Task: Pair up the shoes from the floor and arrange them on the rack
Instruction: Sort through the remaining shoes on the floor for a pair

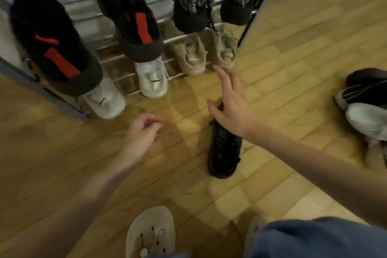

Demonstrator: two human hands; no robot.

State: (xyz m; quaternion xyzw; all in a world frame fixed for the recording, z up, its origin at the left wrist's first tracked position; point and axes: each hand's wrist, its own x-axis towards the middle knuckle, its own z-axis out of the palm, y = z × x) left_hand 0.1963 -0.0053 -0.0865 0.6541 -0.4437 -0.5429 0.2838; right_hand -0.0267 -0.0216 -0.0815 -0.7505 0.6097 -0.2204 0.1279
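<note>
A metal shoe rack (109, 6) stands at the top left. Its upper tier bears two black-and-red shoes (52, 48) and two black shoes (190, 0). On the lower tier sit two white sneakers (152, 79) and two beige sneakers (192, 56). A single black shoe (226, 151) lies on the wooden floor below the rack. My right hand (230, 102) hovers just above its far end, fingers spread and holding nothing. My left hand (142, 132) hangs over the bare floor with loosely curled fingers, empty.
A heap of grey, white and black shoes (364, 107) lies on the floor at the right edge. A white clog (150, 234) on my foot shows at the bottom, beside my blue-clad knee (314, 236).
</note>
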